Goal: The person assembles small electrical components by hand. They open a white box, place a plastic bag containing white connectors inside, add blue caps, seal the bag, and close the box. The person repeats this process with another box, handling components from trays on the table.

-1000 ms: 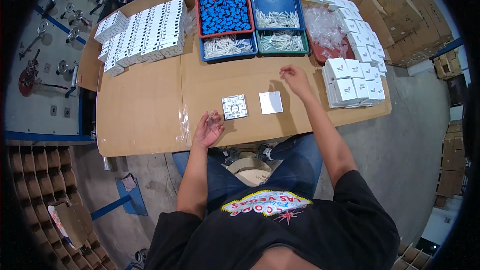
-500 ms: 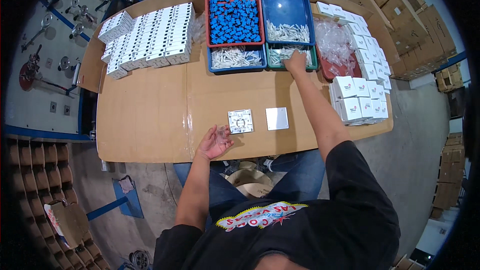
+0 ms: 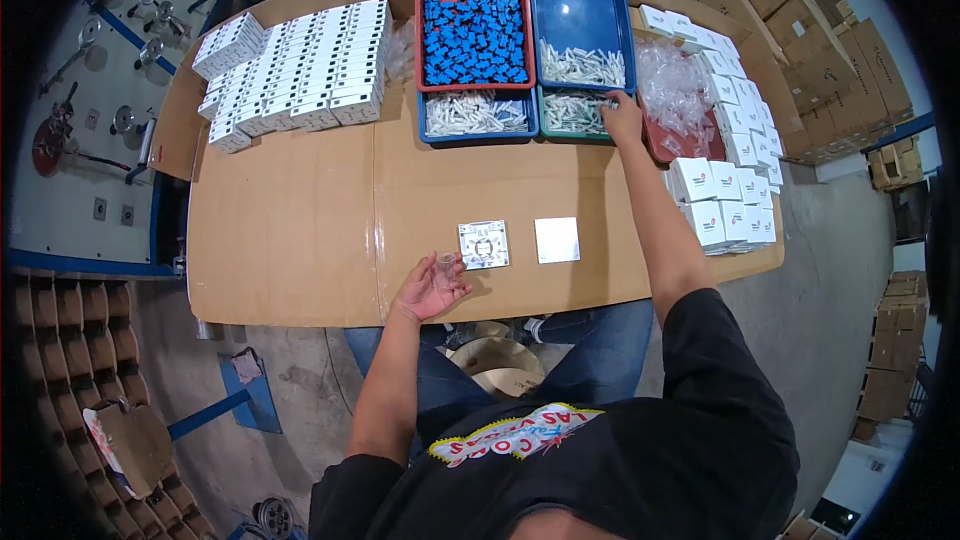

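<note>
My left hand [image 3: 428,292] is palm up at the table's near edge, with its fingers curled loosely around a small clear plastic bag [image 3: 446,266]. Just beyond it lies an open square white housing [image 3: 484,244] with fittings inside. A flat white square plate [image 3: 557,240] rests to the right of that housing. My right hand [image 3: 622,120] reaches to the right end of a green tray [image 3: 590,136] full of small white and clear pieces. Its fingers are closed among them; what they hold is too small to make out.
Beside the green tray stand a red tray [image 3: 420,40] of blue parts and two blue trays [image 3: 575,10] with white pieces. A red tray [image 3: 680,152] holds clear plastic bags. Stacks of white boxes [image 3: 300,70] line the left; more white boxes [image 3: 715,210] stand right.
My right hand has moved rightward within the green tray, to its right end. The left hand keeps its place with the clear bag. The whole view has shifted slightly.
</note>
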`<state>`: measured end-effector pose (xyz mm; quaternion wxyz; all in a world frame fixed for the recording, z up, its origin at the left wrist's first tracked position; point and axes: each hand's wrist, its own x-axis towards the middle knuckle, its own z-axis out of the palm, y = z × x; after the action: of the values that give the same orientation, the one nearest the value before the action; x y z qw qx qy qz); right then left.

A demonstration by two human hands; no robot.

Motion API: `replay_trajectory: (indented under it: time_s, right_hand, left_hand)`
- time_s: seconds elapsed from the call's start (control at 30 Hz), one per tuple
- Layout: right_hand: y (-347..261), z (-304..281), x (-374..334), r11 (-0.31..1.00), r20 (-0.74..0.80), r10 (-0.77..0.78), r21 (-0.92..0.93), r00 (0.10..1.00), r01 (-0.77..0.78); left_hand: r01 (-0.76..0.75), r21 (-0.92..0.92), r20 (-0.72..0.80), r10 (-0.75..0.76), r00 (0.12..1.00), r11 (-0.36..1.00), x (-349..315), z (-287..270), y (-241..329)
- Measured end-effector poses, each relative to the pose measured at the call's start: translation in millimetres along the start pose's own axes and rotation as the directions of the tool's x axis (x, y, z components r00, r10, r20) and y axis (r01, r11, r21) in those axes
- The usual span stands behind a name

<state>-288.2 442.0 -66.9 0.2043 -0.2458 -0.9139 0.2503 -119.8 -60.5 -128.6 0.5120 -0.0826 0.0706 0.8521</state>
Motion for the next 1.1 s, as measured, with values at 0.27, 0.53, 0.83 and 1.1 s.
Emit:
replay_trajectory:
  time_s: [0.27, 0.53, 0.83, 1.1]
  right_hand:
    - [-34, -5, -37, 0.852, 0.239, -0.427, -0.216, 0.872, 0.477]
    - [-50, 4, -29, 0.896, 0.366, -0.204, -0.304, 0.908, 0.324]
    - [-24, 3, -19, 0.976, 0.154, -0.215, -0.013, 0.964, 0.219]
    - [-97, -15, -126, 0.81, 0.363, -0.316, 0.584, 0.877, 0.051]
  left_hand:
    - [-0.015, 0.035, -0.028, 0.016, 0.999, 0.999, -4, 3, 0]
    - [-0.02, 0.034, -0.001, 0.021, 1.0, 0.999, -4, 5, 0]
    - [-0.006, -0.016, -0.01, 0.006, 1.0, 1.0, 0, -1, 1]
    - [0.009, -0.035, 0.032, -0.008, 0.999, 0.999, 0, 6, 2]
